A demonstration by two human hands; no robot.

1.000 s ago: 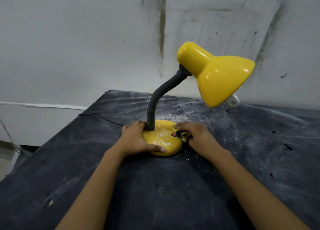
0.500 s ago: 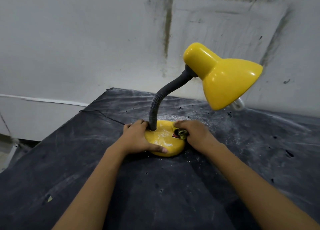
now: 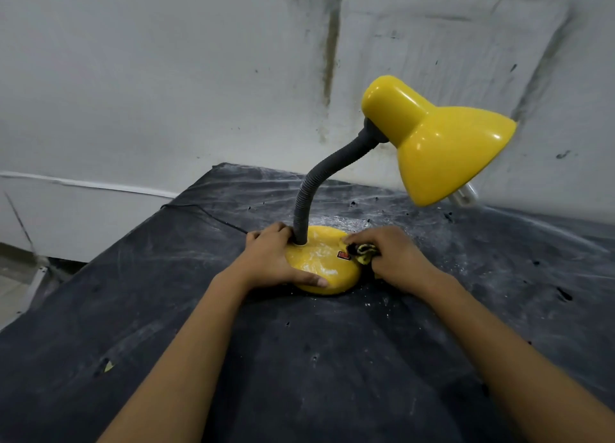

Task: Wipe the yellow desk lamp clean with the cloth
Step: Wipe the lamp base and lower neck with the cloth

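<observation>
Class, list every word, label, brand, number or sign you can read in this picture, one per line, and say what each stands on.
No text can be read anywhere.
The small red patch on the round yellow lamp base: any marking is too blurred to read.
The bunched yellow and black cloth in the right hand: no lettering shows.
The grey wall: stains only.

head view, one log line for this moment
left hand holds lamp base | right hand presses cloth at its right edge | white smears on top
</observation>
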